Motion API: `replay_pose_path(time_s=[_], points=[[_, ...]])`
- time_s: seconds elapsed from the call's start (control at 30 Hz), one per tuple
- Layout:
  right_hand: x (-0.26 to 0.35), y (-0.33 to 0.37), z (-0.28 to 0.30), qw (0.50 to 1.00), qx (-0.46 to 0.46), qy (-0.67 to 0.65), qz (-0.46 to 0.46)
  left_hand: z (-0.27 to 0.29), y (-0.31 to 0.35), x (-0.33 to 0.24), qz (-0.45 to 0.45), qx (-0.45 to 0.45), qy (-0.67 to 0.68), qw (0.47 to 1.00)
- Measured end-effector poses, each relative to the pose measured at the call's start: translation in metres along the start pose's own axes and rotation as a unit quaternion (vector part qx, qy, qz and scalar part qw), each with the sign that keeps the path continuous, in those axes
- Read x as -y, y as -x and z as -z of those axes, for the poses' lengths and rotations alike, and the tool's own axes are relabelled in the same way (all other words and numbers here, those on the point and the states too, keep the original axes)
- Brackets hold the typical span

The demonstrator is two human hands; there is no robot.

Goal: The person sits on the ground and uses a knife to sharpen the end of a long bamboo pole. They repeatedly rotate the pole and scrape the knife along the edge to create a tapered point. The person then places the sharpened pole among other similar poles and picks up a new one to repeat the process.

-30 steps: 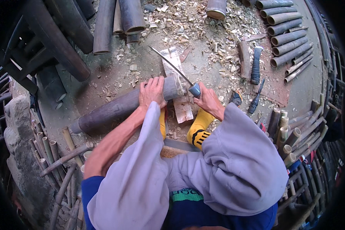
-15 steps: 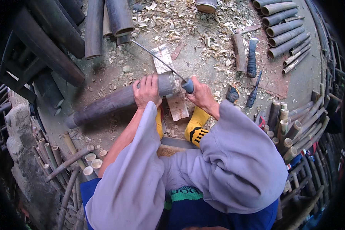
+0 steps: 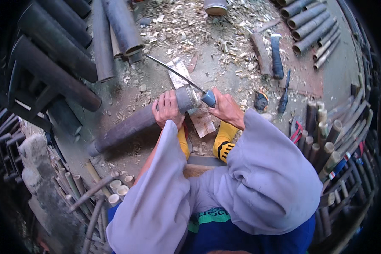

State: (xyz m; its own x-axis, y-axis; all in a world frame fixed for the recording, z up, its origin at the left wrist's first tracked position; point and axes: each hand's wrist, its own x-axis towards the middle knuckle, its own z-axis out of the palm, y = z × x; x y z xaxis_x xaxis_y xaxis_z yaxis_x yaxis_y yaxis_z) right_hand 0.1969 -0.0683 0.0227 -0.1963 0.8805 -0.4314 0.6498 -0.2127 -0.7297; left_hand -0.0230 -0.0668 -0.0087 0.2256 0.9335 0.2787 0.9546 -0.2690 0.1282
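A thick dark bamboo tube (image 3: pixel 125 128) lies slantwise in front of me, its pale cut end up to the right. My left hand (image 3: pixel 168 109) grips it from above near that end, fingers closed over the curve. In my right hand (image 3: pixel 225 109) is a long thin metal tool (image 3: pixel 173 72) by its blue handle, fist closed. Its shaft crosses just beyond the tube's cut end and points away to the left; whether it touches the rim I cannot tell. A pale scrap board (image 3: pixel 201 120) runs under the tube end, between my feet in yellow socks (image 3: pixel 227 134).
Wood chips (image 3: pixel 190 29) cover the ground ahead. To the right lie a wrapped-handle tool (image 3: pixel 277 57), a curved bamboo piece (image 3: pixel 261 53), a slim dark tool (image 3: pixel 285 93) and a tape measure (image 3: pixel 261 101). Large dark tubes (image 3: pixel 57 72) crowd the left; cut bamboo lengths (image 3: pixel 311 34) line the right.
The whole view has shifted and turned a little. The tube's cut end has tipped slightly more upward, and the tool has turned slightly with my right hand. Both grips are the same.
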Motion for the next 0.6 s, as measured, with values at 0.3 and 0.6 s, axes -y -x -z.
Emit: replay_pose_path(time_s=[0.3,0.6], points=[[-0.033,-0.013,-0.013,0.999,0.031,-0.003,-0.039,0.004,-0.001,-0.008,-0.001,0.024,-0.022,0.999],[0.025,0.002,-0.001,0.984,-0.12,-0.108,0.072,-0.001,0.005,-0.009,0.011,-0.023,-0.046,0.999]])
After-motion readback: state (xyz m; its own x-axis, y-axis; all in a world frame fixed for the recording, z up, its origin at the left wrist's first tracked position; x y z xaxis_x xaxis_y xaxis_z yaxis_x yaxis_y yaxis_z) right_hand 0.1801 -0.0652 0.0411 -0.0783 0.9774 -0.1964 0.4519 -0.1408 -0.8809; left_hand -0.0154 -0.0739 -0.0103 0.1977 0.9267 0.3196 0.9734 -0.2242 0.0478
